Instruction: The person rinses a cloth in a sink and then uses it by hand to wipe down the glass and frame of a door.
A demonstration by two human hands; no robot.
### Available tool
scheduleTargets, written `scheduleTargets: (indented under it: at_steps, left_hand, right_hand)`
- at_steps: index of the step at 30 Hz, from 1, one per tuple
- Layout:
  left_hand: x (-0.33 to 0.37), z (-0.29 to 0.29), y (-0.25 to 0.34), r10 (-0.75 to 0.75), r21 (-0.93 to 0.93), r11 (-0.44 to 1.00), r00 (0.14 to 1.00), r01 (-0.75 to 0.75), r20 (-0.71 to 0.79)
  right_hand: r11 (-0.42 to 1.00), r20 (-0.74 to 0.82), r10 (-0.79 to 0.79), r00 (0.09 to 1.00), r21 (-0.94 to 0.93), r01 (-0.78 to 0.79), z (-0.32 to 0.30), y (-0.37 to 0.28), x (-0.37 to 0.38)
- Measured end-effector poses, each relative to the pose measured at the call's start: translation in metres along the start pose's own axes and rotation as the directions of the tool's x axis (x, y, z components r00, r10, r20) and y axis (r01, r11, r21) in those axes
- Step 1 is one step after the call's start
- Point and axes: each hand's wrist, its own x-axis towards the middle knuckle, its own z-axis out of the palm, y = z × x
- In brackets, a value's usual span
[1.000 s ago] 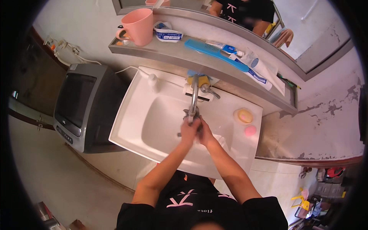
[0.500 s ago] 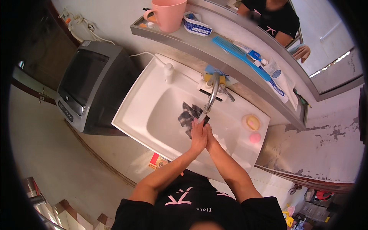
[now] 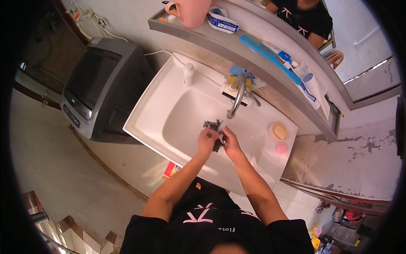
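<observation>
A dark grey, bunched cloth (image 3: pixel 212 125) is between my hands inside the white sink (image 3: pixel 177 122). My left hand (image 3: pixel 207 142) grips its left side with curled fingers. My right hand (image 3: pixel 231 144) pinches it on the right, the two hands slightly apart. Part of the cloth hangs below the fingers. Above them curves the chrome tap (image 3: pixel 240 95), and a pale stream of water falls from its spout onto the cloth.
On the sink's right ledge are a soap dish with yellow soap (image 3: pixel 279 131) and a pink round piece (image 3: pixel 281 148). A white bottle (image 3: pixel 188 74) stands at the back left. Overhead, a shelf (image 3: pixel 203 36) holds a pink mug (image 3: pixel 192 12) and a blue comb (image 3: pixel 264 51). A grey washing machine (image 3: pixel 110 89) stands left.
My hands, pressed together on the spread cloth before, have drawn apart and nearer to me. The cloth is now gathered into a smaller bunch between them. The view has shifted slightly.
</observation>
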Motion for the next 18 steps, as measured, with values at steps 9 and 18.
scheduleTargets:
  at_steps: [9, 18]
  left_hand:
    - [0.02, -0.071, -0.014, -0.325, -0.475, 0.86, 0.918, 0.187, -0.227]
    - [0.012, -0.106, -0.032, -0.118, 0.062, 0.992, 0.963, 0.106, 0.242]
  right_hand:
    - [0.998, -0.378, -0.051, 0.925, 0.017, 0.062, -0.044, 0.005, 0.009]
    - [0.898, -0.075, -0.081, 0.994, 0.427, 0.105, -0.031, -0.013, -0.029]
